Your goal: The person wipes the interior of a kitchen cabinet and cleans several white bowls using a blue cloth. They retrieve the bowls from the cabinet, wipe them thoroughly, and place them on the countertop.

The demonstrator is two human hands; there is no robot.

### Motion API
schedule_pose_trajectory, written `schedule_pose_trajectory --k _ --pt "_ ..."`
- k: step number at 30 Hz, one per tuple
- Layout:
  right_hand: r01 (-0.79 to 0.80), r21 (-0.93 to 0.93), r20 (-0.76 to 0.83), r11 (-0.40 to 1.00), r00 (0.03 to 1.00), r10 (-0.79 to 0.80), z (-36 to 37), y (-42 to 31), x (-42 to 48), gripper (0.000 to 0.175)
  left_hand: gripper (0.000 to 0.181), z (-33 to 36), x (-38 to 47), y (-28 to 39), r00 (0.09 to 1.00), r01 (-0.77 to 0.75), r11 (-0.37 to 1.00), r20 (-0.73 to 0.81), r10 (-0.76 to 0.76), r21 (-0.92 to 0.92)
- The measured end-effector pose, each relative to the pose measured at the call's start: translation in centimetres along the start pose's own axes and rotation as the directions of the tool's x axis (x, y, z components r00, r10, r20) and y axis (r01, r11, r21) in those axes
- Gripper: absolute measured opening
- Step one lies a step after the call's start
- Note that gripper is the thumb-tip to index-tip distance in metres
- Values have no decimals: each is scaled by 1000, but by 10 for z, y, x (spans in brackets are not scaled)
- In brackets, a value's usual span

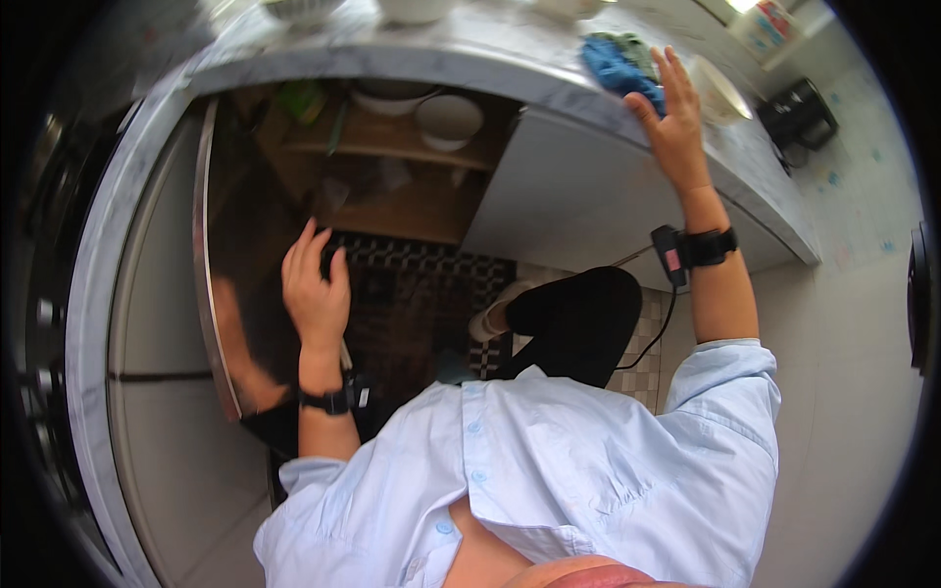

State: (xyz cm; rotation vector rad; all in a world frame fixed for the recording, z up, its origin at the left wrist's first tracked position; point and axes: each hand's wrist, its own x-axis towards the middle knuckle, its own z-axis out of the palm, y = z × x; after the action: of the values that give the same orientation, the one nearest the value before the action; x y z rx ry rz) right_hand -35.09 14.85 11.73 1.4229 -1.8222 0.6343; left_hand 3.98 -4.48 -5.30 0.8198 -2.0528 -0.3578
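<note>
My right hand [678, 140] is at the edge of a marble-patterned countertop [514, 70], fingers raised and spread, holding nothing. Right beside its thumb lie a crumpled blue cloth [617, 66] and a green cloth [638, 50]; whether the hand touches them I cannot tell. My left hand [316, 294] hovers in front of an opened cabinet door [250, 220], whose glossy dark face mirrors the arm. Nothing is in its slightly parted fingers. Inside the open cabinet, a white bowl [450, 121] stands on a wooden shelf [397, 149], near another white dish [390, 101] and a green packet [301, 101].
A closed light-grey cabinet door [562, 191] adjoins the opening. On the counter are a pale bowl [717, 92] and a black appliance [800, 114]. A patterned dark mat [412, 294] covers the floor. From my right wristband [706, 248] hangs a black cable [667, 323].
</note>
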Motion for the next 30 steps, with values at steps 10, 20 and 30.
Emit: schedule_pose_trajectory --k 10,20,30 --pt "-309 68 13 948 951 309 30 -4 24 31 26 19 -8 -48 955 293 941 92 -281 -167" --pt "-482 577 -105 660 758 644 22 13 29 40 29 40 -32 -73 835 544 784 285 -471 -299" --pt "-758 561 806 -332 407 430 47 -143 -60 43 62 61 -37 -17 732 673 367 651 -201 -642"
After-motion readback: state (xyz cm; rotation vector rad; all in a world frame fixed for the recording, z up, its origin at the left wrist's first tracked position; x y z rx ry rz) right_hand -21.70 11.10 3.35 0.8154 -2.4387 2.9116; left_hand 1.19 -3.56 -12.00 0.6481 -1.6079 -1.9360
